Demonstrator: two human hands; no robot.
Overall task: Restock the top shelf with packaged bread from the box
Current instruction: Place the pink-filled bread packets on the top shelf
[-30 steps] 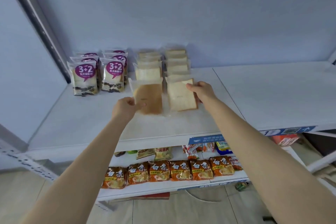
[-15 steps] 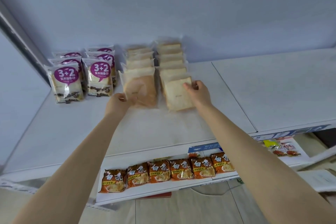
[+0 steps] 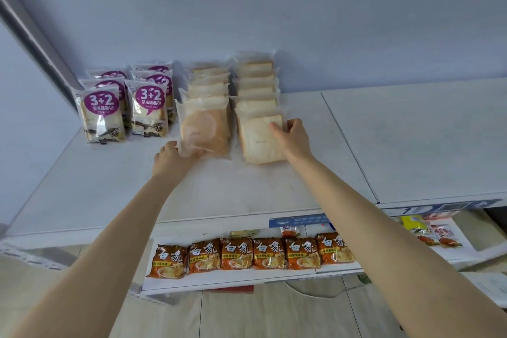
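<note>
**Both hands on the front bread packs, top shelf**

Your left hand pinches the lower left corner of the brown-crust bread pack, with the fingers curled onto its clear wrapper. Your right hand grips the white bread pack at its right edge; the thumb lies across the face of the slice and the fingers curl round the side. Both packs stand tilted back on the top shelf, side by side with a narrow gap between them. Each sits at the front of its own row.

Behind the brown-crust pack runs the left bread row, clear-wrapped packs standing one behind another back to the wall. The right bread row does the same behind the white pack. Just left of these stand the purple 3+2 bread packets, also in two rows, upright and facing you. A grey upright post slants up at the far left.

A blue label strip is fixed to the front edge of the top shelf. Below it, the lower shelf carries six orange instant noodle packets lying in a line, edge to edge. Further right on that level lie more packets, too blurred to name.
</note>
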